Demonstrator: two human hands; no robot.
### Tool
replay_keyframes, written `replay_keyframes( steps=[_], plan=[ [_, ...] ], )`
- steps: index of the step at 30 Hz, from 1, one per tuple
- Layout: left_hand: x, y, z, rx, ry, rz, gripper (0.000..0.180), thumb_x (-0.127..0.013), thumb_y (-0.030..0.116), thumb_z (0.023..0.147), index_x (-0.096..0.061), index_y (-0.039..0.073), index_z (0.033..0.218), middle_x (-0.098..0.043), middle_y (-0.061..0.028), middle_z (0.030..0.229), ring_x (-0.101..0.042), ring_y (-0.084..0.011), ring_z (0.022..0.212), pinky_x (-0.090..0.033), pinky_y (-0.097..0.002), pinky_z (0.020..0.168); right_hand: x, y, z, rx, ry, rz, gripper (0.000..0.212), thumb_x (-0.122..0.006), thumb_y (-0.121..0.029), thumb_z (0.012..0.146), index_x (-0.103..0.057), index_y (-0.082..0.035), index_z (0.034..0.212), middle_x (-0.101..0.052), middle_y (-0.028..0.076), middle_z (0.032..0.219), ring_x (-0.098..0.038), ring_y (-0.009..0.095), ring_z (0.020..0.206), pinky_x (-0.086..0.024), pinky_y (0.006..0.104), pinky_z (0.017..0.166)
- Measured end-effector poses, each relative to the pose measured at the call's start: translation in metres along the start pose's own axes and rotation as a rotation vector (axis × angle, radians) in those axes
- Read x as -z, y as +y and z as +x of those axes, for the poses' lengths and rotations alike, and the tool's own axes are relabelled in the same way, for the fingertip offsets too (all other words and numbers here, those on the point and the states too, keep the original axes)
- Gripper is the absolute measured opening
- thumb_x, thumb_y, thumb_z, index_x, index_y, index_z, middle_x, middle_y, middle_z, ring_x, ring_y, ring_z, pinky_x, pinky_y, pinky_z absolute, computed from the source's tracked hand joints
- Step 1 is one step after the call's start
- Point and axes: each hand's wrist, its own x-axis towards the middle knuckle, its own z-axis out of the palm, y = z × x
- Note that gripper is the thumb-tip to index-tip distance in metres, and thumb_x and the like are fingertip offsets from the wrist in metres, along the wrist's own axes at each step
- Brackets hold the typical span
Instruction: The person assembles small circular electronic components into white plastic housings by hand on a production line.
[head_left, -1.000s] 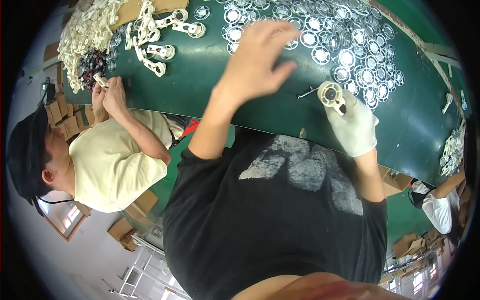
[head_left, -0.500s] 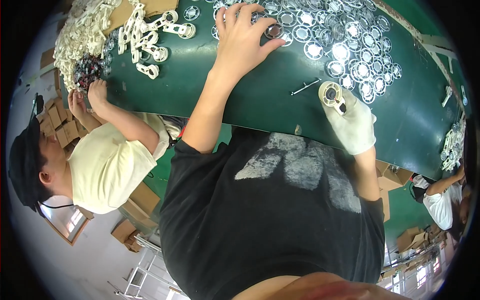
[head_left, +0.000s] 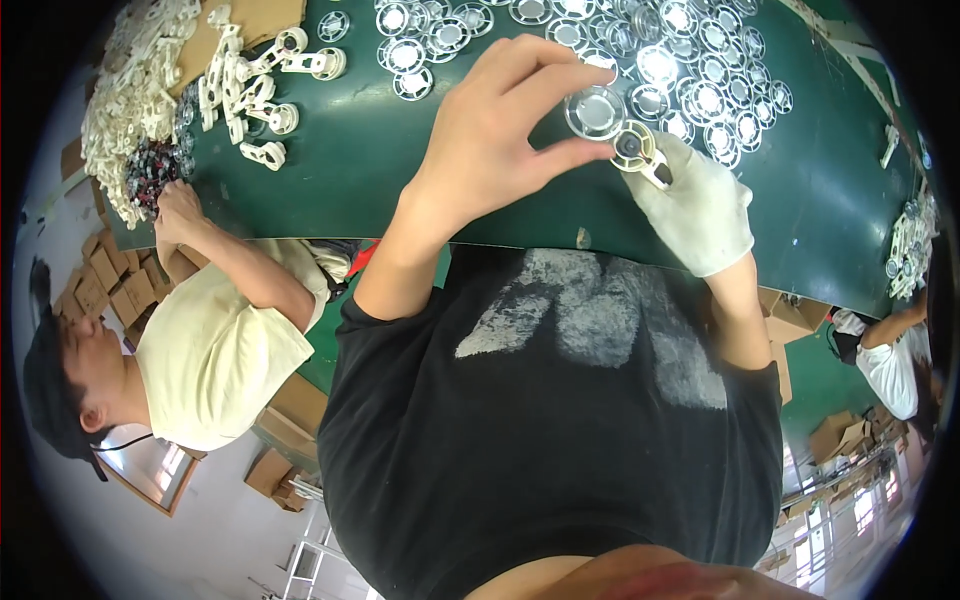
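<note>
My bare left hand (head_left: 490,140) pinches a clear round disc (head_left: 596,112) with a silvery centre between thumb and fingers. The disc is right beside a cream-white plastic part (head_left: 648,158), which has a spoked round head with a dark middle and a short arm. My right hand (head_left: 695,215), in a white glove, is closed around that part. Whether disc and part touch, I cannot tell. Beyond my hands, many more clear discs (head_left: 710,100) lie in a loose spread on the green table (head_left: 340,170).
Several cream-white plastic parts (head_left: 265,90) lie at the far left, next to a large heap of similar parts (head_left: 130,110). A co-worker in a light yellow shirt (head_left: 220,350) works at the left. Another pile of white parts (head_left: 908,245) lies at the right edge; cardboard boxes (head_left: 790,315) stand below.
My left hand has come back from the disc pile with a clear disc, toward my right hand. The view has shifted slightly. The thin metal rod on the table is now hidden.
</note>
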Motion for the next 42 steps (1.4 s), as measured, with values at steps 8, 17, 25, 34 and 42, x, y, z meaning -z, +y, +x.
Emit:
replay_keyframes(
  steps=[8,17,25,34,42],
  plan=[
    [-0.028,0.007,-0.007,-0.004,0.026,0.13,0.062,-0.095,0.048,0.056,-0.063,0.008,0.09,-0.06,-0.0016,0.09,-0.058,-0.0239,0.079,-0.047,-0.0345,0.068,-0.012,0.004,-0.004,0.178,0.092,-0.098,0.035,-0.071,-0.029,0.086,-0.068,-0.012,0.116,-0.073,0.017,0.087,-0.072,0.035,0.086,-0.058,0.0452,0.074],
    [-0.02,0.008,-0.013,0.028,-0.105,-0.052,0.069,-0.094,0.041,0.059,-0.067,0.007,0.112,-0.068,-0.0069,0.106,-0.066,-0.0276,0.099,-0.054,-0.0363,0.084,-0.013,0.0,-0.005,0.195,0.082,-0.124,0.03,-0.072,-0.028,0.087,-0.069,-0.012,0.113,-0.072,0.014,0.084,-0.073,0.033,0.083,-0.058,0.0445,0.07],
    [-0.017,-0.001,-0.016,-0.156,-0.101,-0.047,0.059,-0.092,0.031,0.066,-0.073,0.005,0.116,-0.075,-0.0094,0.11,-0.073,-0.0265,0.089,-0.058,-0.0321,0.075,-0.013,0.005,-0.007,0.288,0.198,-0.109,0.026,-0.072,-0.031,0.089,-0.071,-0.013,0.107,-0.072,0.013,0.079,-0.072,0.033,0.075,-0.058,0.0432,0.066],
    [-0.017,0.004,-0.014,-0.21,-0.117,-0.101,0.057,-0.089,0.022,0.067,-0.073,0.001,0.118,-0.076,-0.0115,0.109,-0.075,-0.0272,0.092,-0.06,-0.0328,0.078,0.006,0.015,-0.003,0.316,-0.282,0.527,0.031,-0.071,-0.033,0.089,-0.068,-0.006,0.104,-0.069,0.014,0.076,-0.068,0.028,0.069,-0.053,0.04,0.068],
    [-0.02,0.015,0.002,-0.131,-0.195,-0.384,0.048,-0.079,0.003,0.079,-0.066,-0.006,0.124,-0.07,-0.0216,0.124,-0.069,-0.0323,0.113,-0.054,-0.0389,0.098,-0.013,0.017,-0.001,0.304,-0.114,0.644,0.034,-0.064,-0.042,0.098,-0.071,-0.011,0.108,-0.068,0.007,0.077,-0.064,0.017,0.07,-0.051,0.0328,0.068]
  ],
)
